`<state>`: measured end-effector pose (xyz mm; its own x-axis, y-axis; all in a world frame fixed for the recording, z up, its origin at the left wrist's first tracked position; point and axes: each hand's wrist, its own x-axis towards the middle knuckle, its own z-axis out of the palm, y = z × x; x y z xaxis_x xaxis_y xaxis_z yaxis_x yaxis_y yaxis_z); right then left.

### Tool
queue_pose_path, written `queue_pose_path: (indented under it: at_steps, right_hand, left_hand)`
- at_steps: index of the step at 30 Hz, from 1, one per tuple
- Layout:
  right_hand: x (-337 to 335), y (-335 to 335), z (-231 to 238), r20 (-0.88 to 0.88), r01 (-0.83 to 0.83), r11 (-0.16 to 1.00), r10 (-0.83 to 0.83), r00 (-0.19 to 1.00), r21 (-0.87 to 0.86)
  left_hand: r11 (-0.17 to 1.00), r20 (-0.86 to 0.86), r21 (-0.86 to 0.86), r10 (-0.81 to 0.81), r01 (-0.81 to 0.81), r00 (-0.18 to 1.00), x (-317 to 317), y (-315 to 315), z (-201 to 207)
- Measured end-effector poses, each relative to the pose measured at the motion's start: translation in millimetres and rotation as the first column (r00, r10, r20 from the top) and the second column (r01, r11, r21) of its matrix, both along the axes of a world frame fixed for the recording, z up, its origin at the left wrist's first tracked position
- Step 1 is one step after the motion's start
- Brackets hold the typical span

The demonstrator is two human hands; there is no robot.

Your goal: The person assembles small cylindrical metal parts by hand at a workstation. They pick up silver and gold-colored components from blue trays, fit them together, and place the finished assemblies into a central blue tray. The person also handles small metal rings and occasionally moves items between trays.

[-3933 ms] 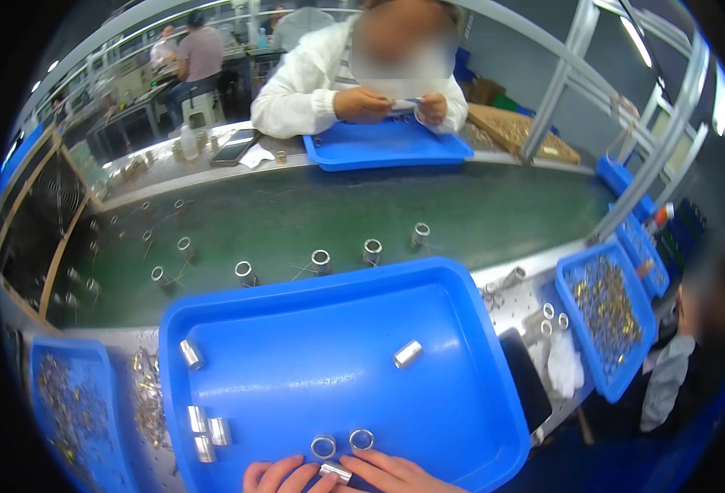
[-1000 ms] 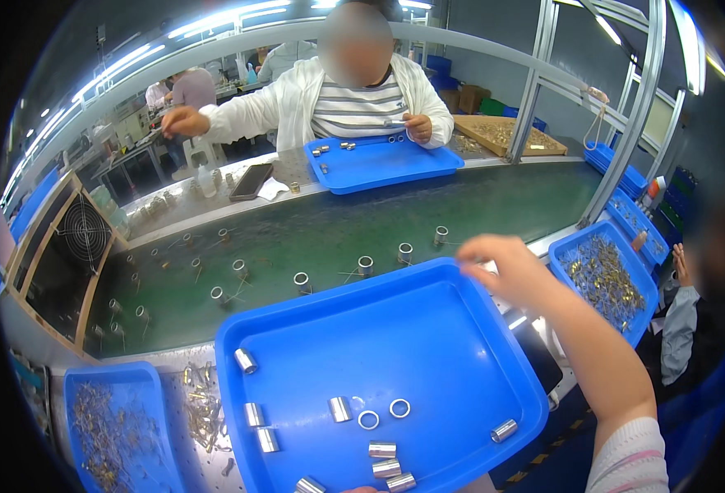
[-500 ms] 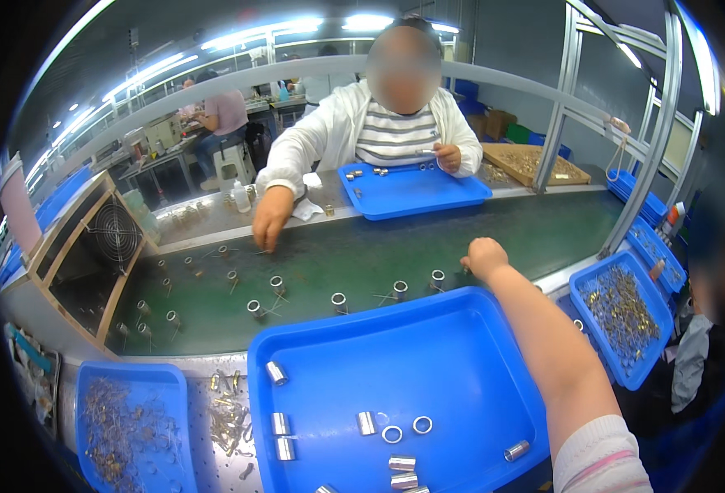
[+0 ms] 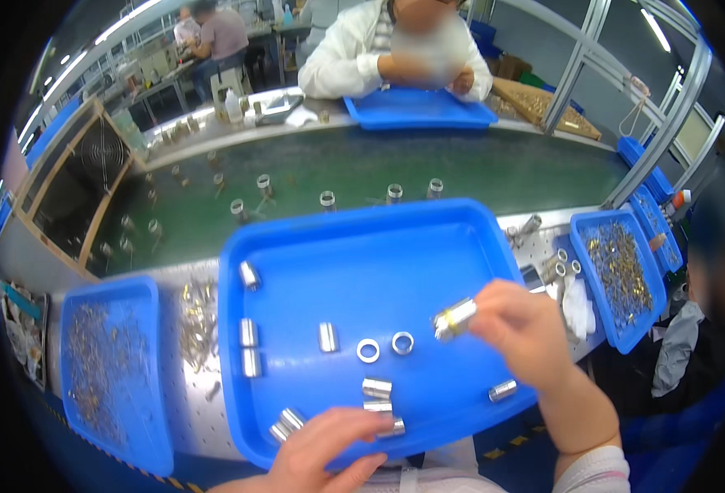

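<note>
Over the right part of the large blue tray (image 4: 297, 238), my right hand (image 4: 531, 337) pinches a short silver metal cylinder (image 4: 457, 319) with a yellowish band or insert near its end. My left hand (image 4: 325, 448) reaches over the tray's near edge, fingers stretched and thumb apart. Its fingertips are at a few silver cylinders (image 4: 377, 388), partly covering the nearest ones; whether they touch is unclear. More cylinders lie at the tray's left side, such as one cylinder (image 4: 249, 275), and another cylinder (image 4: 502, 390) rests at the right. Two cylinders (image 4: 368, 351) (image 4: 402, 343) stand on end mid-tray.
Beyond the tray runs a green belt (image 4: 362, 156) with several upright cylinders with thin wires. Blue trays of small metal parts stand left (image 4: 112, 370) and right (image 4: 617, 279). Loose brass-coloured pieces (image 4: 200, 324) lie on the metal ledge. Across the belt, a co-worker sits behind another blue tray (image 4: 420, 111).
My right hand has come back from the belt to above the tray, holding a cylinder. My left hand has entered at the bottom. The co-worker's outstretched arm has drawn back. The view tilts lower.
</note>
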<state>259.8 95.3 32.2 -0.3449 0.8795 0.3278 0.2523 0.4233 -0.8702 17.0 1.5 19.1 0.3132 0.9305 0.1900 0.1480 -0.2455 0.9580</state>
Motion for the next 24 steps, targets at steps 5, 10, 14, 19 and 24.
queue_pose_path:
  at_steps: [5,10,14,19,24]
  right_hand:
    - [-17,-55,-22,-0.083,-0.026,0.988,0.039,0.996,0.152]
    - [-29,-71,-33,-0.085,0.034,0.977,-0.016,0.996,0.212]
    - [-33,-73,-36,-0.091,-0.018,0.968,0.042,0.995,0.250]
    - [-33,-76,-40,-0.192,-0.077,0.997,0.074,0.979,-0.007]
    - [-40,-76,-53,-0.225,-0.060,0.998,0.051,0.973,-0.030]
  left_hand:
    - [0.948,0.385,-0.277,-0.041,0.158,0.922,19,-11,-15]
    - [0.917,0.488,-0.383,0.104,0.106,0.866,24,-11,-17]
    - [0.955,0.435,-0.294,0.094,0.043,0.895,23,-15,-23]
    - [0.990,0.132,0.063,0.115,-0.124,0.985,21,-16,-23]
    - [0.993,0.268,-0.052,0.114,-0.104,0.957,16,-13,-29]
